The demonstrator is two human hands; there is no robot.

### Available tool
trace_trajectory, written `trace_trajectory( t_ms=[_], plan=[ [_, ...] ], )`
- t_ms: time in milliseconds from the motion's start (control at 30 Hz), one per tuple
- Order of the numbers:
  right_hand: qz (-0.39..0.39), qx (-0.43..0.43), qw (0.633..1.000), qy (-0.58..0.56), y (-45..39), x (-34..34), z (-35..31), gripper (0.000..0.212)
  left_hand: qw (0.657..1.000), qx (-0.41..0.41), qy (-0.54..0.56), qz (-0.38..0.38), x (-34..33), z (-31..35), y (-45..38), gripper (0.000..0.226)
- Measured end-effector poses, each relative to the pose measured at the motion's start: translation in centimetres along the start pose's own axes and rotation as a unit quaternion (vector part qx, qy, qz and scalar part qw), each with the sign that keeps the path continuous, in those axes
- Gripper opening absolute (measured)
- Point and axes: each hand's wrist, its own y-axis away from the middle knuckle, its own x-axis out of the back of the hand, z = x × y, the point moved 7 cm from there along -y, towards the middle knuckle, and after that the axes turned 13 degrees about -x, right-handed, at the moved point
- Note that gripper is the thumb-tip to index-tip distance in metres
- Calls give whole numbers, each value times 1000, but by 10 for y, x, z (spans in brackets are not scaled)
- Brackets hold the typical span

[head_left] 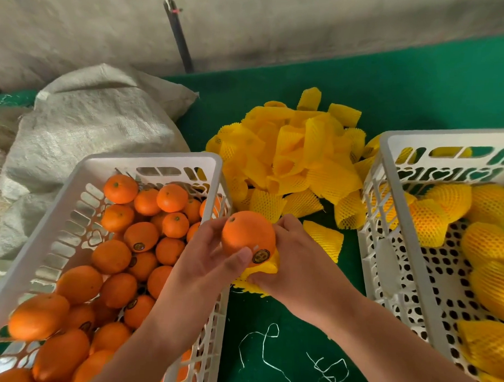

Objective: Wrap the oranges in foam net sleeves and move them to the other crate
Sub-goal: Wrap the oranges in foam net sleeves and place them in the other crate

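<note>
**An orange going into a yellow net sleeve**

The fingers [237,256] of the left hand [211,258] curl round one orange [247,236] and hold it from the left side. The thumb lies across the front of the fruit, next to a small round sticker. The right hand [297,261] grips a yellow foam net sleeve [266,267] that sits under the orange and covers only its bottom. Most of the orange is still bare. Both hands are in the air above the green worktop [391,90], between the two crates.

The left crate [149,161] is white and stands at the near left edge of the worktop. It is full of bare oranges [120,257], some with the same round sticker. The right crate [400,253] is white too and stands at the right edge. It holds wrapped oranges [489,245] in yellow sleeves, lying along its far and right sides.

A pile of empty sleeves [298,152] lies on the worktop behind the hands, between the crates. One loose sleeve [325,239] lies just beside the right hand. Some white string [265,351] lies near the front edge. A grey woven sack [90,122] sits behind the left crate. A dark pole [179,36] leans by the wall.
</note>
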Motion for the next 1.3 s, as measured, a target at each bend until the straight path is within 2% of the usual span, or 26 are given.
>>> trace_trajectory(
  t_ms=[200,367,500,700,833,1033,1300],
  plan=[
    [21,11,1000,0,2,2,-3,74,994,5,-94,-59,3,-8,0,59],
    [21,19,1000,8,5,3,-7,81,972,-14,-229,-47,11,-10,0,63],
    [23,25,999,11,7,4,-10,81,951,-38,-306,-34,9,-9,0,69],
    [23,33,999,16,8,8,-13,83,936,-75,-343,-20,10,-8,-3,72],
    [10,37,999,0,9,10,-13,87,908,-111,-403,-34,2,-5,-3,73],
    [-2,48,999,-26,11,12,-14,77,887,-140,-438,-45,-4,-7,-4,70],
    [16,81,995,-57,15,15,-19,75,872,-145,-465,-51,-9,-6,-4,62]
  ],
)
